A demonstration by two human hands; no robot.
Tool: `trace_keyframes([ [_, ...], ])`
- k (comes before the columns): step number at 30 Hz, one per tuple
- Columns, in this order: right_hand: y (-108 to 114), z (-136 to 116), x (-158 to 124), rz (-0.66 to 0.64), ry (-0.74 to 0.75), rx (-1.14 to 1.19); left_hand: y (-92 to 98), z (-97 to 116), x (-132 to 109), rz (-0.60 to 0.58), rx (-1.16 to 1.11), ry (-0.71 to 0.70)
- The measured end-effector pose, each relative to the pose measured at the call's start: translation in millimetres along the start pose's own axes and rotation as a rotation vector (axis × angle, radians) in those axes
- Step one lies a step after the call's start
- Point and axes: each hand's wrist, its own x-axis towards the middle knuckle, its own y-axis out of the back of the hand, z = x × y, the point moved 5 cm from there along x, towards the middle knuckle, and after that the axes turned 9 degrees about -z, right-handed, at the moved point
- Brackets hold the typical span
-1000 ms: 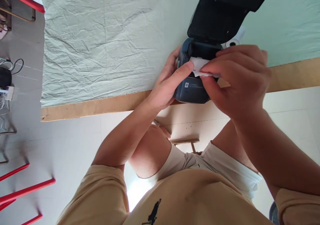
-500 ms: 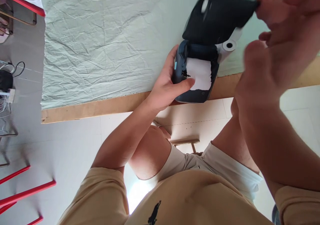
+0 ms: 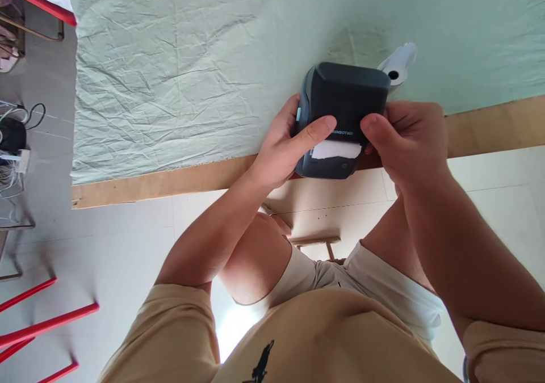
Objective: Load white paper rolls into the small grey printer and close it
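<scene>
A dark label printer (image 3: 347, 96) with its lid down is held between my two hands at the table's front edge. White paper (image 3: 336, 150) sticks out from under the lid's lower edge. My left hand (image 3: 289, 142) wraps the printer's left side, thumb on the lid by the printed lettering. On the other side, my right hand (image 3: 404, 136) is closed on the right edge, thumb pressed on the lid's lower right corner and fingers mostly hidden. Just beyond the printer's upper right corner lies a white paper roll (image 3: 395, 71) with a dark core.
A wrinkled pale green cloth (image 3: 170, 76) covers the table, which has a bare wooden edge (image 3: 170, 183) along the front. Red bars (image 3: 51, 325) and cables (image 3: 12, 167) are on the floor at the left. My knees are below the edge.
The printer's lid has swung down from open to closed, covering most of the paper inside. My right hand has come down from the upper right onto the printer's right side.
</scene>
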Motion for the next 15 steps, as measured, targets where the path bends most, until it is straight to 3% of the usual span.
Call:
trace_keyframes([
  [8, -4.1, -3.1, -4.6, -0.079, -0.263, 0.126, -2.3, -0.2, 0.6, -0.021, -0.070, -0.098],
  [11, -3.4, -4.7, -5.4, -0.064, -0.211, 0.066, -3.7, -0.6, 0.4, -0.029, -0.132, -0.088],
  [15, 2.2, 1.4, -7.7, -0.055, -0.136, -0.029, -9.0, -0.2, 5.7, -0.140, -0.262, -0.149],
])
